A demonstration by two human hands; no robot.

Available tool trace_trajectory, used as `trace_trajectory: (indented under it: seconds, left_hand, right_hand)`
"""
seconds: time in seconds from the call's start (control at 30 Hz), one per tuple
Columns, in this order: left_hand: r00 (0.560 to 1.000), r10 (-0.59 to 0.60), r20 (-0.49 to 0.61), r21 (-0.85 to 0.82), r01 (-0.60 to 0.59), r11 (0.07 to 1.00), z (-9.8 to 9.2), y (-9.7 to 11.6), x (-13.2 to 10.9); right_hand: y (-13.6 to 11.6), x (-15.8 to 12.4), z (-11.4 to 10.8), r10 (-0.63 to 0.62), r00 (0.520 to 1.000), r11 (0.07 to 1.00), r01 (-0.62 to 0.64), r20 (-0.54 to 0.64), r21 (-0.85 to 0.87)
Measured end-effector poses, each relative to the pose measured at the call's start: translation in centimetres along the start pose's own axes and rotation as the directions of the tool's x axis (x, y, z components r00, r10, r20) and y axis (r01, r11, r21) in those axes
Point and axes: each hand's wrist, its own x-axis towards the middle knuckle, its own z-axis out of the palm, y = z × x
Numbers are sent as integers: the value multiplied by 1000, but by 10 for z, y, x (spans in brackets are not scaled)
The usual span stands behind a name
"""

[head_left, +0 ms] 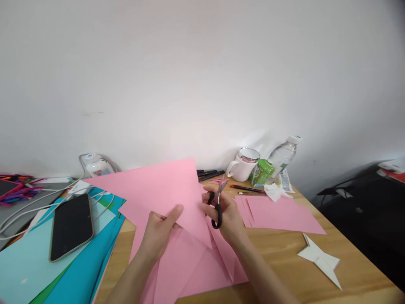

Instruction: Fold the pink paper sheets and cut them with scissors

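Note:
My left hand (160,230) grips a large pink sheet of paper (161,185) by its lower edge, thumb on top. The sheet is lifted and tilted, its pointed corner reaching left. In my right hand (228,213) is a pair of scissors (218,207) with black handles, blades pointing up and away. My right fingers are around the handles, close to the sheet's right edge; whether they touch the paper I cannot tell. Under both hands lie more pink paper pieces (202,278), some cut at slants and overlapping.
A phone (72,228) rests on blue and green papers (85,261) at left, with white cables across. Behind stand a white mug (243,164), a green box (262,172) and a water bottle (283,154). At right are a pink sheet (281,215) and a folded white paper star (321,258).

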Motion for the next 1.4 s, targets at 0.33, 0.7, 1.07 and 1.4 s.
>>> trace_trajectory:
  seconds: [0.33, 0.7, 1.07, 1.4]
  left_hand:
    - [981, -39, -192, -113, 17, 993, -4, 5, 2]
    - [980, 30, -195, 38, -23, 999, -12, 5, -5]
    - [996, -68, -62, 403, 88, 911, -5, 7, -14]
    - [988, -38, -153, 242, 75, 967, 7, 14, -15]
  right_hand:
    - [15, -3, -11, 83, 989, 997, -82, 122, -11]
    - [2, -10, -10, 250, 909, 968, -236, 333, -83]
    - [11, -11, -5, 145, 985, 989, -147, -96, -16]
    - [6, -10, -3, 127, 992, 991, -127, 0, -47]
